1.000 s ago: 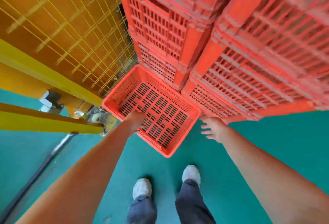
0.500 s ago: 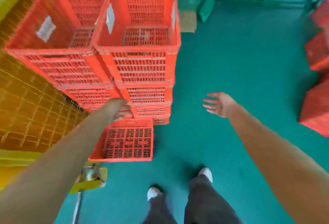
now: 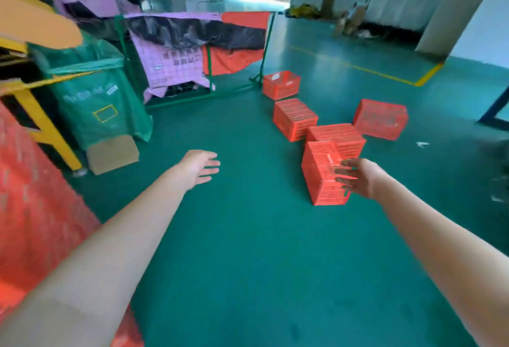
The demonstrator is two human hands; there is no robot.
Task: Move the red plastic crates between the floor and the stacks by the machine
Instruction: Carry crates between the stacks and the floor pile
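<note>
Head view: both hands stretched forward, holding nothing

The left hand (image 3: 198, 167) and right hand (image 3: 358, 178) are out over the green floor (image 3: 248, 250), fingers straight and spread, gripping no crate. Five red crates (image 3: 294, 118) lie scattered on the floor ahead to the right. The right hand overlaps the nearest crate (image 3: 319, 178) in the picture; contact cannot be told. A blurred red stack (image 3: 33, 209) fills the left edge, beside the yellow machine frame (image 3: 41, 123)
</note>
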